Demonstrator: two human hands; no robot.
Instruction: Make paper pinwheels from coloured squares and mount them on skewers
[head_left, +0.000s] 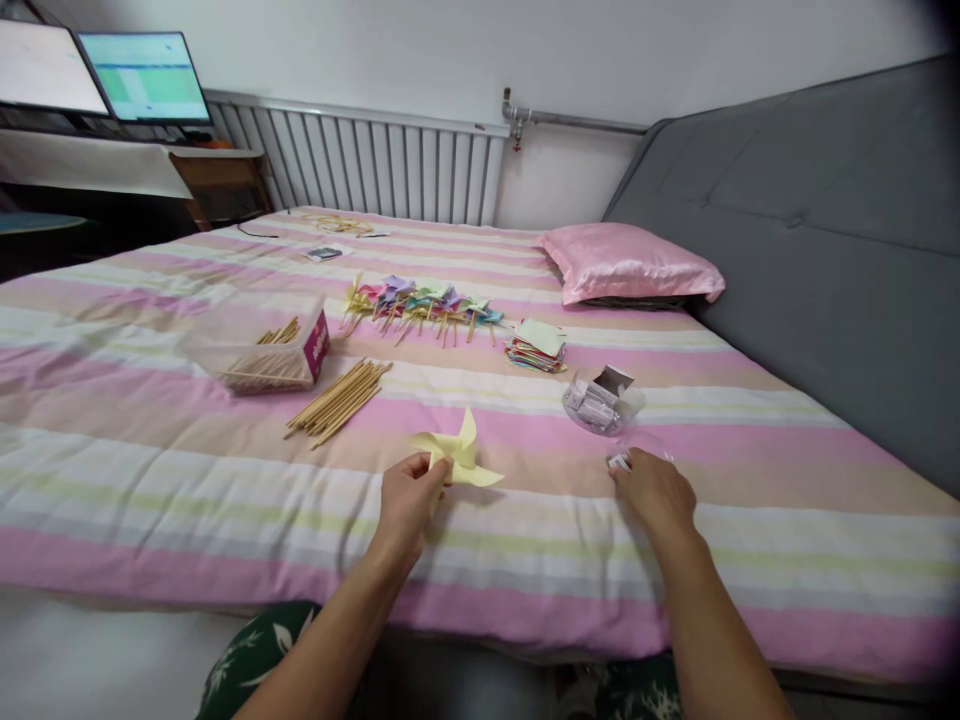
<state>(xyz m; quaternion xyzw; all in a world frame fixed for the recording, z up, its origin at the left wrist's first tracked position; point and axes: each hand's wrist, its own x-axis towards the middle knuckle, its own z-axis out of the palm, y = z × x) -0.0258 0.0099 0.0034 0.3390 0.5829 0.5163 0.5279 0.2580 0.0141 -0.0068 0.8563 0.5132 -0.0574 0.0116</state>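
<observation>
A pale yellow paper pinwheel (466,458) is pinched between the thumb and fingers of my left hand (411,492), its blades folded in toward the middle. My right hand (660,488) is closed at a small whitish printed item (619,461) on the bedspread; the fingertips are partly hidden, so its kind is unclear. Just beyond that hand sits a round clear plastic tub (637,402) with small printed boxes (596,408) in it. Thin wooden sticks (339,402) lie in a loose bundle to the left of the pinwheel.
Several colourful pinwheels on sticks (420,300) lie in a row farther back. A stack of coloured paper squares (537,345) is beside them. At left stands a clear plastic box (274,370) holding more sticks. A pink pillow (630,262) rests by the grey headboard (795,220).
</observation>
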